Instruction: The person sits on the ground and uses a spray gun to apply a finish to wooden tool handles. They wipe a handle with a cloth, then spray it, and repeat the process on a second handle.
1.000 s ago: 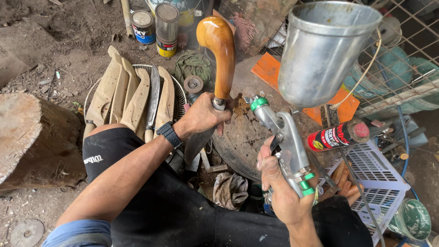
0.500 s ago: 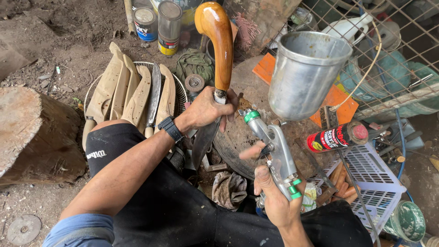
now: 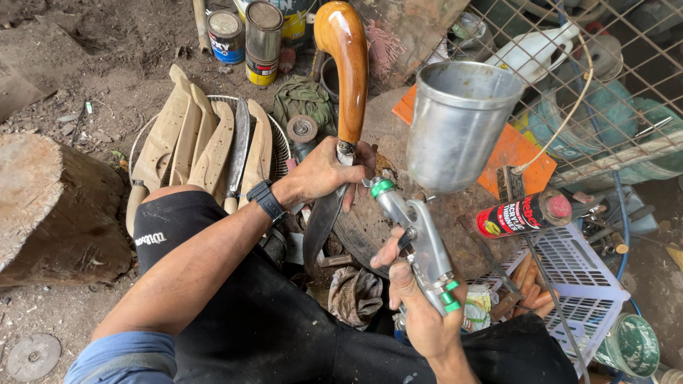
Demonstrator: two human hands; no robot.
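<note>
Spray gun [image 3: 427,245] lowered, cup tilted since before; right hand [image 3: 420,313] clamps its grip, left hand [image 3: 324,174] fisted round upright knife [image 3: 341,107].

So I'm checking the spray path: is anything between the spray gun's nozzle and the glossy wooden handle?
Nothing visible. The spray gun in the right hand has its green-ringed nozzle beside the left hand, which holds the knife just below the wooden handle; the gap looks open.
</note>
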